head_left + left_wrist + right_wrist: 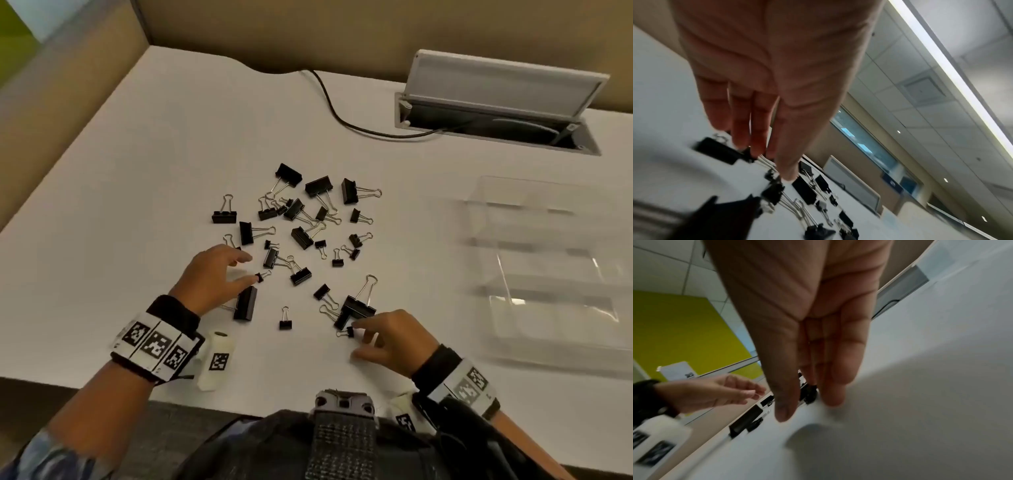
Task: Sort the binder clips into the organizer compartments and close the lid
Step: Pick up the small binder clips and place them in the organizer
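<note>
Several black binder clips (pixel 301 236) of three sizes lie scattered mid-table. My left hand (pixel 251 269) hovers over the pile's near left edge with fingers spread; its thumb tip is at a tiny clip (pixel 259 277), and a large clip (pixel 246 303) lies just below the palm. In the left wrist view the left hand (pixel 772 164) has straight fingers above the clips (pixel 774 193). My right hand (pixel 356 345) rests its fingertips on another tiny clip (pixel 348 331), thumb held apart. The right wrist view shows the right hand (pixel 807 408) straight-fingered, with that clip (pixel 808 394) between thumb and fingers. The clear organizer (pixel 548 284) sits at right, blurred, with its lid open.
A black cable (pixel 342 118) runs to a desk power box (pixel 496 109) with its flap raised at the back right. Beige partition walls (pixel 68 102) close the table's left and far sides. The table's front edge (pixel 239 401) is near my body.
</note>
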Motion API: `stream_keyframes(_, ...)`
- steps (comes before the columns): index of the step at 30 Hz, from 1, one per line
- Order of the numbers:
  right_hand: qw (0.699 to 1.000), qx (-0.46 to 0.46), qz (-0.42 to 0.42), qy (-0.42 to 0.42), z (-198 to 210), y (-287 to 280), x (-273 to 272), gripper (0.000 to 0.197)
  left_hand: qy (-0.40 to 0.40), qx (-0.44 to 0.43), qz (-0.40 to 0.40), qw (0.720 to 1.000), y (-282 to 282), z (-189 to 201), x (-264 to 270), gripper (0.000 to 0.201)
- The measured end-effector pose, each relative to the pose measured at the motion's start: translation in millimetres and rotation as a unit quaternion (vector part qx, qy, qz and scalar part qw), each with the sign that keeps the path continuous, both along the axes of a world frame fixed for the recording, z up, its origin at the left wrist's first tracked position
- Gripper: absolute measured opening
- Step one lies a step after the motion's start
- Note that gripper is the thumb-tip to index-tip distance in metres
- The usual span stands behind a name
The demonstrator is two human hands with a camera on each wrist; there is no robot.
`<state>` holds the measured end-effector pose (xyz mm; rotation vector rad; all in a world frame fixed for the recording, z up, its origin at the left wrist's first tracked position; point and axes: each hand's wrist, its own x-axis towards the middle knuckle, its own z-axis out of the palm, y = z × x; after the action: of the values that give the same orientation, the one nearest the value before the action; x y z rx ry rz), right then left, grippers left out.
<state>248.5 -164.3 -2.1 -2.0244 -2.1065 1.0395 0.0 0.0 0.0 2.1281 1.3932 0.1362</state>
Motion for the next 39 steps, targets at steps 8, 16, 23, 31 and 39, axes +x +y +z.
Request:
stream_keyframes(8, 0.998, 0.049, 0.034, 0.007, -15.8, -2.6, 5.2, 0.034, 0.101, -0.008, -0.01, 0.995, 7.8, -13.3, 36.4, 0.035)
stream_keyframes(16, 0.996, 0.05, 0.07, 0.001, -18.4, 1.7, 2.3, 0.034, 0.101, 0.0, -0.01, 0.995, 0.5, -11.6, 35.6, 0.023)
stream_keyframes(23, 0.995, 0.044, 0.094, 0.011, -20.7, 4.3, 1.8, 0.034, -0.019, -0.026, -0.041, 0.999, -13.7, 6.6, 31.9, 0.024)
stream_keyframes(31, 0.992, 0.046, 0.116, 0.027, -24.4, 8.7, 3.0, 0.024, -0.063, -0.068, -0.061, 0.994, -36.0, -5.5, 30.6, 0.011)
stream_keyframes(39, 0.975, 0.103, -0.039, 0.195, -8.6, 18.7, 36.6, 0.02, -0.158, -0.115, -0.045, 0.98, -50.7, -10.1, 26.5, 0.023)
